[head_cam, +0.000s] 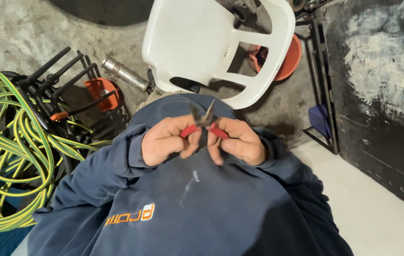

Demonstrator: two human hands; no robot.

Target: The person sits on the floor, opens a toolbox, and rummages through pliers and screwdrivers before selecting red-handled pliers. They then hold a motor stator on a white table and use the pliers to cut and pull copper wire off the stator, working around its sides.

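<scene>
I hold a pair of small pliers with red handles and a thin dark metal nose [204, 122] between my two hands, close to my chest. My left hand [169, 140] is curled around one red handle, fingers pressed together on it. My right hand [240, 141] is curled around the other red handle in the same way. The long way of the pliers goes from my hands up and away from me. The pointed nose sticks up above my fingers and leans a little to the right.

The nose is blurry, so I cannot tell if the tips hold anything. My fingers hide most of the handles. My blue sweater sleeves [121, 156] cover my wrists. A white plastic chair [202, 42] stands past my hands. A coil of yellow and green hose [7, 156] lies far off to my left.
</scene>
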